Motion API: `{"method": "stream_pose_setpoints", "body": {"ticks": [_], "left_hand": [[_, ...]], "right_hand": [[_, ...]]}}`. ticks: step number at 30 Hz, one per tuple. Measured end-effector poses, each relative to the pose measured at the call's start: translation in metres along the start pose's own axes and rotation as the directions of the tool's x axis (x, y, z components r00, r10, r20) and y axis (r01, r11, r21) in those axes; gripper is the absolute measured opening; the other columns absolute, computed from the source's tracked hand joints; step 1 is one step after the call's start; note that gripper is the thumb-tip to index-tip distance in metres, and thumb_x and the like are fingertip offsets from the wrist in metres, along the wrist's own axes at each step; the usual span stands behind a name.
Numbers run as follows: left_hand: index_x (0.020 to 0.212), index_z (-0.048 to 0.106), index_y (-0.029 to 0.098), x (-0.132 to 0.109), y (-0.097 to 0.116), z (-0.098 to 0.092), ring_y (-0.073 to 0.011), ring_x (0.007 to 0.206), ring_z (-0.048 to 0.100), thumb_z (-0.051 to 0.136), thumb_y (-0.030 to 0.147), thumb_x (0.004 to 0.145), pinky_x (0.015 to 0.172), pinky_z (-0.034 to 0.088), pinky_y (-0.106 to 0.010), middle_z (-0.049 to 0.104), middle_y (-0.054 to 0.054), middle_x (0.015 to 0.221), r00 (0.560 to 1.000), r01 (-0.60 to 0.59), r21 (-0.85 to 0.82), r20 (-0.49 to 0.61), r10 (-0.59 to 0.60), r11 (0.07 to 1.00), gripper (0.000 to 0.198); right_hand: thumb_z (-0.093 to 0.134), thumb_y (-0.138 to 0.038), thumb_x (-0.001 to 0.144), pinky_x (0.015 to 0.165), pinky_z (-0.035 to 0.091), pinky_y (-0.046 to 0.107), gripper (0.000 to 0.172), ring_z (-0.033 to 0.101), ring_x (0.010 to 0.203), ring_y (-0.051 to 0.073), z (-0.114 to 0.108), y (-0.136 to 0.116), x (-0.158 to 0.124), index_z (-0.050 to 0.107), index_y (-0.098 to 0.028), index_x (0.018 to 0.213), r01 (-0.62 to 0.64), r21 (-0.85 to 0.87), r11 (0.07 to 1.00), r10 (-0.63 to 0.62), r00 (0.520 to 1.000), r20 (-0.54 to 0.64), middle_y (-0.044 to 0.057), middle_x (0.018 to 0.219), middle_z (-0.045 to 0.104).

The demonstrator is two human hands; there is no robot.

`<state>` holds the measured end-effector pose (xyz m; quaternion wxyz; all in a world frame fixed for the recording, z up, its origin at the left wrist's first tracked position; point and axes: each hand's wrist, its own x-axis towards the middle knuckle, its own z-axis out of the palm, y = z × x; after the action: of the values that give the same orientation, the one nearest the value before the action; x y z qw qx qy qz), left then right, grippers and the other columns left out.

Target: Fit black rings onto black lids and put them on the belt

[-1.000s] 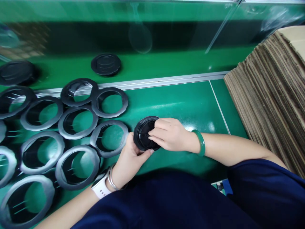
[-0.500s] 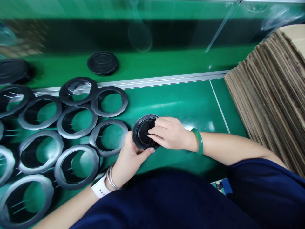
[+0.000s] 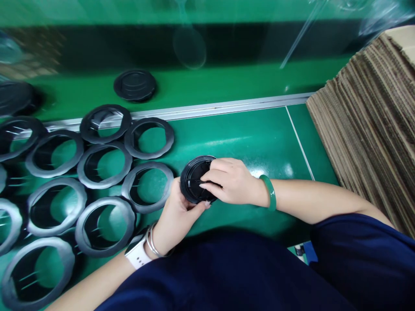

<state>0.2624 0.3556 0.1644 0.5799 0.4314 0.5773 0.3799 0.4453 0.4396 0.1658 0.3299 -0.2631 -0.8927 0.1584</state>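
Your left hand (image 3: 175, 218) cupped the black plastic disc (image 3: 193, 179) from below, curled round its lower edge, with fingertips (image 3: 206, 204) showing past the rim. Your right hand (image 3: 231, 181) lay across the disc's face, fingers (image 3: 215, 175) pressed together, tips reaching over the recessed centre. The disc sat between both hands, just ahead of your body. Couldn't tell whether it was resting on the green bench (image 3: 246, 134) or held clear of it.

Hold looked sound: left backing the disc, right flat on its face, so both sides had support. Best to keep that even pressure and keep the rim off the nearest black ring (image 3: 147, 188), just left of your hands.

More black rings lay flat in a tight group left of your hands, some touching or nearly so. Ahead of your hands, past the aluminium rail (image 3: 207, 111), sat a black disc (image 3: 134, 85).

Containers: only flattened corrugated cardboard (image 3: 359, 129), stacked right of your right hand. It was folded flat, with nothing visible inside.
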Motion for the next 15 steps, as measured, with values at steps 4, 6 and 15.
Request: {"method": "stream_pose_setpoints", "body": {"ticks": [4, 6, 15], "left_hand": [[0.111, 0.041, 0.023, 0.0000, -0.0012, -0.0001, -0.0213, 0.087, 0.068, 0.080, 0.021, 0.073, 0.070, 0.062, -0.033, 0.058, -0.002, 0.103, 1.000, 0.003, -0.022, -0.001, -0.003, 1.000, 0.055], [0.111, 0.040, 0.023, 0.0000, -0.0014, 0.0000, -0.0213, 0.084, 0.069, 0.080, 0.020, 0.073, 0.070, 0.063, -0.035, 0.058, -0.002, 0.104, 1.000, 0.010, -0.050, 0.007, -0.010, 0.999, 0.055], [0.106, 0.038, 0.023, -0.0005, -0.0020, 0.0004, -0.0223, 0.076, 0.071, 0.079, 0.021, 0.072, 0.068, 0.065, -0.038, 0.057, -0.001, 0.100, 0.999, 0.039, -0.049, -0.017, -0.040, 0.998, 0.054]], "right_hand": [[0.056, -0.027, 0.098, 0.072, 0.049, 0.032, 0.023, 0.056, 0.075, 0.019, -0.0003, 0.0002, 0.0001, 0.070, -0.014, 0.087, 0.020, 0.011, 1.000, -0.019, 0.999, -0.034, 0.007, 0.083, 0.061], [0.056, -0.027, 0.099, 0.071, 0.048, 0.032, 0.023, 0.055, 0.075, 0.019, -0.0002, 0.0000, -0.0001, 0.070, -0.014, 0.087, 0.018, 0.020, 1.000, -0.017, 0.999, -0.033, 0.006, 0.083, 0.061], [0.052, -0.029, 0.101, 0.071, 0.047, 0.032, 0.025, 0.054, 0.076, 0.018, 0.0002, -0.0020, -0.0008, 0.069, -0.017, 0.088, 0.027, -0.012, 1.000, -0.026, 1.000, 0.006, 0.006, 0.083, 0.060]]}}
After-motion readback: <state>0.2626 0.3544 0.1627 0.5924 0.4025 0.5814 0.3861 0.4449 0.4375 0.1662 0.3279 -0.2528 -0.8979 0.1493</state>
